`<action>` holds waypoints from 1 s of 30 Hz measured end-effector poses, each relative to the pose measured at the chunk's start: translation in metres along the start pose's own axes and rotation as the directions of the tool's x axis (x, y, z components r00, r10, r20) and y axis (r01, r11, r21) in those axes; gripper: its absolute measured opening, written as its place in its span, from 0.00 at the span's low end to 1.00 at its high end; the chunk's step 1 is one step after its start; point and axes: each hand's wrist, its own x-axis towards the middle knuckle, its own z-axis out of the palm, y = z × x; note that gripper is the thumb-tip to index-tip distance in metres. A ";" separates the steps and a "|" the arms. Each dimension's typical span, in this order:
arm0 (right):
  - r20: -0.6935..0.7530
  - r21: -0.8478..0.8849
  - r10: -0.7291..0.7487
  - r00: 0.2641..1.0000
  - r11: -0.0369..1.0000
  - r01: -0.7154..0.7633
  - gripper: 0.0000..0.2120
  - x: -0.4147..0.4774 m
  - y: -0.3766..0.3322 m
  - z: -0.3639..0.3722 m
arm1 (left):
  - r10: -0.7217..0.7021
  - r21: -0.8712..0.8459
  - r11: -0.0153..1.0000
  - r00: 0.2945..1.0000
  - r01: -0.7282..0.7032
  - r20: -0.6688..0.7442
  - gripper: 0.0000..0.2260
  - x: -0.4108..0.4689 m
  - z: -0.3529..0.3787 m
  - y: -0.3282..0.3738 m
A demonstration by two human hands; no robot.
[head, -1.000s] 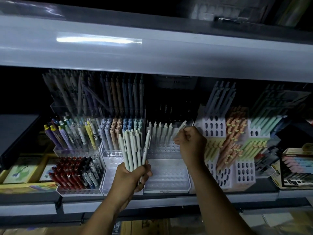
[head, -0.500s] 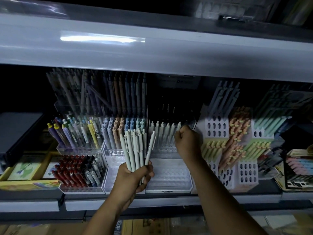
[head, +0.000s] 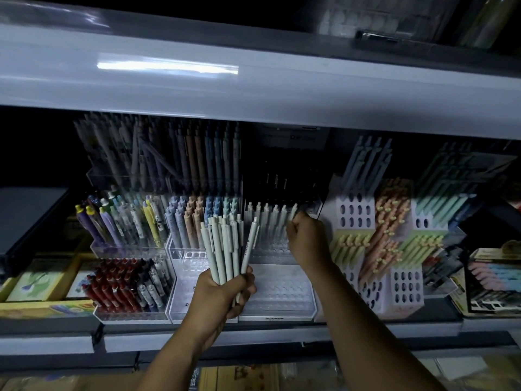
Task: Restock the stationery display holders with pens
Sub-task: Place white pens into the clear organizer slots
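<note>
My left hand grips a bundle of pale grey-white pens, tips fanned upward, in front of the clear tiered holders. My right hand reaches into the clear stepped holder and pinches a single pale pen at the right end of its upper row. Several pale pens stand in that row. The holder's lower steps show bare holes.
Clear holders at left carry purple, yellow, red and pastel pens. White perforated holders at right carry orange, yellow and green pens. A grey shelf edge overhangs above. Boxed stationery sits at far right.
My right hand has shifted slightly left along the upper row, with the pen still in its fingers. The left hand with the bundle has stayed nearly in place.
</note>
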 end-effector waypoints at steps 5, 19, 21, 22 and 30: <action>-0.004 0.052 0.041 0.999 0.998 -0.041 0.11 -0.009 0.014 0.009 | 0.009 -0.010 1.000 1.000 -0.009 0.000 0.10 -0.001 -0.001 0.001; -0.190 0.164 0.128 0.973 0.982 -0.097 0.18 0.005 0.011 0.014 | 0.001 -0.013 1.000 1.000 -0.001 0.008 0.12 -0.005 -0.005 0.001; -0.207 0.122 0.091 0.974 0.990 -0.067 0.21 0.007 0.009 0.011 | 0.002 -0.014 1.000 1.000 -0.002 0.007 0.11 -0.005 -0.004 0.001; -0.208 0.094 0.074 0.975 0.994 -0.056 0.20 0.007 0.006 0.009 | 0.002 -0.012 1.000 1.000 -0.002 0.007 0.11 -0.006 -0.004 0.002; -0.080 -0.021 0.019 0.997 1.000 -0.021 0.17 0.010 -0.003 0.002 | 0.004 0.001 1.000 1.000 -0.004 0.005 0.12 -0.006 -0.005 0.001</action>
